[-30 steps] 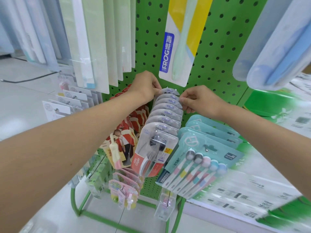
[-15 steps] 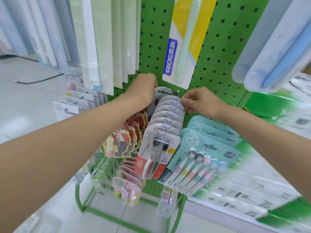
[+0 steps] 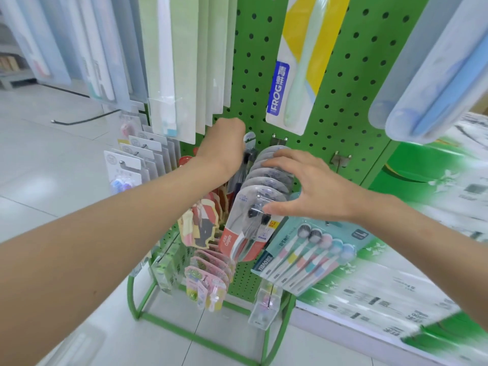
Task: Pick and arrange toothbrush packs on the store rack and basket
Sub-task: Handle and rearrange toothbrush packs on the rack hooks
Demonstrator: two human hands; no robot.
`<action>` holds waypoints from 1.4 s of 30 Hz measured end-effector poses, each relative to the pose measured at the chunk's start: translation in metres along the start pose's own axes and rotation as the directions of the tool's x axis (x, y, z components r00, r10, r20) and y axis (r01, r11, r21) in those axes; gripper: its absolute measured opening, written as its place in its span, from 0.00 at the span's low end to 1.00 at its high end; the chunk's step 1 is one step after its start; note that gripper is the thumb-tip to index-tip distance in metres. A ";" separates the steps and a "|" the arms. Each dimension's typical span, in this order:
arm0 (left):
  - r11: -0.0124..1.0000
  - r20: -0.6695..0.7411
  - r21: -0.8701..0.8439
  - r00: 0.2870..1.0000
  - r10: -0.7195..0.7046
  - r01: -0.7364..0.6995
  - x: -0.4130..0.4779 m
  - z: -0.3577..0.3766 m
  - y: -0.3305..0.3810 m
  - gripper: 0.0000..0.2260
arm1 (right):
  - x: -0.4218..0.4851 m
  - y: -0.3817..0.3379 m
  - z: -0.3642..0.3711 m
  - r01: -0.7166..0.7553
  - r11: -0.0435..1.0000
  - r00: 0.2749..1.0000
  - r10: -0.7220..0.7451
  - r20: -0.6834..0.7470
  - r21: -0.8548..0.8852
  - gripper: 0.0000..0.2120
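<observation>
A row of Colgate toothbrush packs [image 3: 245, 233] hangs on a hook of the green pegboard rack [image 3: 343, 101]. My left hand [image 3: 224, 146] is curled round one such pack [image 3: 249, 138], which it holds to the left of the row, close to the board. Only that pack's rounded top and dark brush heads show past the fist. My right hand [image 3: 303, 186] lies spread over the row, with fingers on the rear packs and the thumb on the front pack.
A teal multi-brush pack [image 3: 311, 249] hangs right of the row, below a bare hook [image 3: 340, 159]. A FROG toothbrush pack [image 3: 298, 75] and long pale packs [image 3: 184, 62] hang above. Pink children's packs [image 3: 208, 270] and a clear box [image 3: 264, 305] sit lower down.
My left hand has drawn one pack out of the row's rear and moved it left. My right hand has left the rear pack tops and spread open over the whole row.
</observation>
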State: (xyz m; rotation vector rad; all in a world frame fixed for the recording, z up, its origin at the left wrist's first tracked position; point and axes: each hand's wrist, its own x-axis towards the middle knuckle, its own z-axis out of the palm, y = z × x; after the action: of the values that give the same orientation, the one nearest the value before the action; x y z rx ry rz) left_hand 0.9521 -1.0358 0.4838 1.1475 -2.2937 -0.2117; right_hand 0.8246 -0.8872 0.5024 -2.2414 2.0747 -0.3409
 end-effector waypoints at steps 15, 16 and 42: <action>0.994 -0.087 0.063 0.993 -0.080 0.085 -0.060 -0.014 0.011 0.09 | -0.003 -0.002 0.012 0.022 0.995 0.982 -0.003 -0.191 0.097 0.26; 0.993 -0.088 0.073 0.992 -0.085 0.092 -0.064 -0.013 0.011 0.09 | -0.004 -0.003 0.013 0.045 0.993 0.977 -0.022 -0.213 0.106 0.22; 0.934 -0.107 -0.214 0.944 -0.312 0.285 -0.162 -0.034 -0.009 0.11 | -0.005 -0.016 0.021 -0.125 0.984 0.961 0.152 -0.230 0.130 0.05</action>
State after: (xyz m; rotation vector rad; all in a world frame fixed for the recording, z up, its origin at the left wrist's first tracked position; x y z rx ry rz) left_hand 1.0539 -0.9115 0.4420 1.3583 -1.9207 -0.4481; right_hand 0.8440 -0.8830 0.4844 -2.0645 2.2454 -0.7327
